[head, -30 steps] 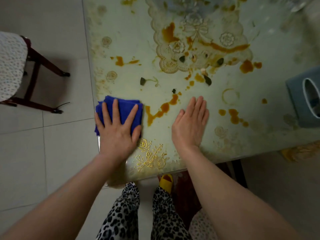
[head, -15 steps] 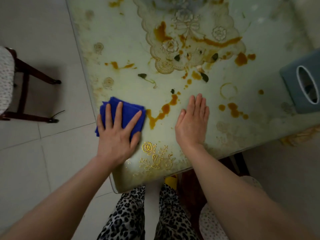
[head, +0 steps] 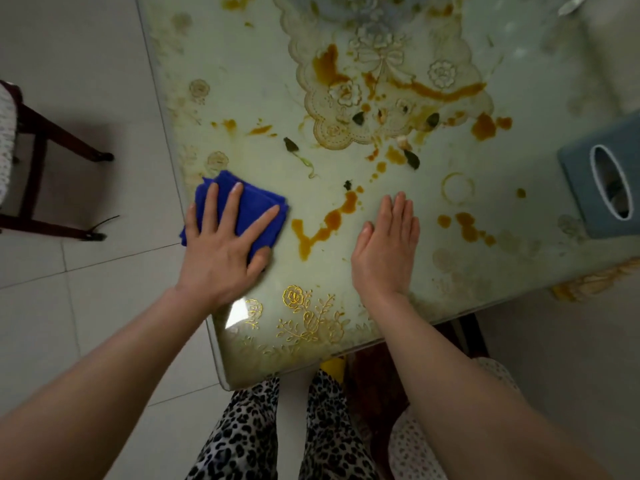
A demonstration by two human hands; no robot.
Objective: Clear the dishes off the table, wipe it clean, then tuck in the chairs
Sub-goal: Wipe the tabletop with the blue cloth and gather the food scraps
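Note:
A folded blue cloth lies near the left edge of the glass-topped table. My left hand presses flat on the cloth with fingers spread. My right hand rests flat on the bare glass to the right, fingers straight and together. Between the two hands runs an orange sauce smear. More orange spills and dark green leaf scraps dot the table farther in, around a lace doily.
A blue-grey tissue box stands at the table's right edge. A dark wooden chair with a white cushion stands on the tiled floor to the left. Another cushioned chair seat sits under the near table edge beside my legs.
The view has shifted a little, so the table sits farther right in the frame. The cloth under my left hand has slid slightly toward the sauce smear. My right hand stays flat.

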